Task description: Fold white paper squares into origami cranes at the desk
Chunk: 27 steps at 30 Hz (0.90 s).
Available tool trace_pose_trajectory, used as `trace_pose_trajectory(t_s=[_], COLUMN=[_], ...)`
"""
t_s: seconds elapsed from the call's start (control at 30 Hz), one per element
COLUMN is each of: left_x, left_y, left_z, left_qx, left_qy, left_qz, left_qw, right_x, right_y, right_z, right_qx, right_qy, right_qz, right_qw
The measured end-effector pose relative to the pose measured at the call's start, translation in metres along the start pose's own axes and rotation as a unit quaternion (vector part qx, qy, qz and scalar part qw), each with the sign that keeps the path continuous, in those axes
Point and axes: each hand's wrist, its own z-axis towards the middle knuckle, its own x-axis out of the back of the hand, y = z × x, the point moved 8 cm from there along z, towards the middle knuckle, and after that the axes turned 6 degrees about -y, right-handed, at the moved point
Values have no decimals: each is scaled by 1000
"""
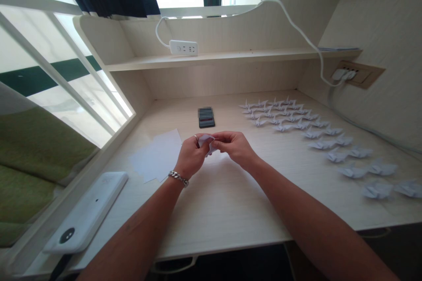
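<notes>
Above the middle of the desk, my left hand (191,154) and my right hand (235,145) meet around a small piece of folded white paper (205,139). Fingers of both hands pinch it, and they hide part of its shape. A ring and a chain bracelet are on my left side. Loose sheets of white paper (160,153) lie overlapping on the desk just left of my hands. To the right, several folded paper cranes (293,116) stand in rows running from the back toward the front right edge.
A phone-like dark device (206,120) lies beyond my hands. The white oblong device (89,210) sits at the left edge with a dark cable. On the shelf (224,58) rests a power strip (183,47). A white cable (301,33) runs to the wall socket (358,73).
</notes>
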Motion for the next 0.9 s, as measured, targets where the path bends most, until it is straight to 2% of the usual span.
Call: trace_pose_trajectory(t_s=[0.27,0.43,0.53,0.67,0.9], left_x=[-7,-12,-12,-12,-8], left_y=[4,4,1,-6,-5], left_z=[-1,0,1,0,0], left_qx=[-34,-40,-14,41,29], left_qy=[-41,-67,-65,-49,-27], left_qz=[-30,-36,-60,-138,-120], left_qw=[998,996,996,988,992], right_x=[3,10,13,14,13], right_y=[-1,-10,-15,-15,-7], right_z=[-1,-5,-7,-8,-5], right_qx=[10,26,37,46,27], right_qy=[0,58,90,108,91], right_qz=[-46,-152,-195,-194,-116], right_qw=[999,986,976,974,989])
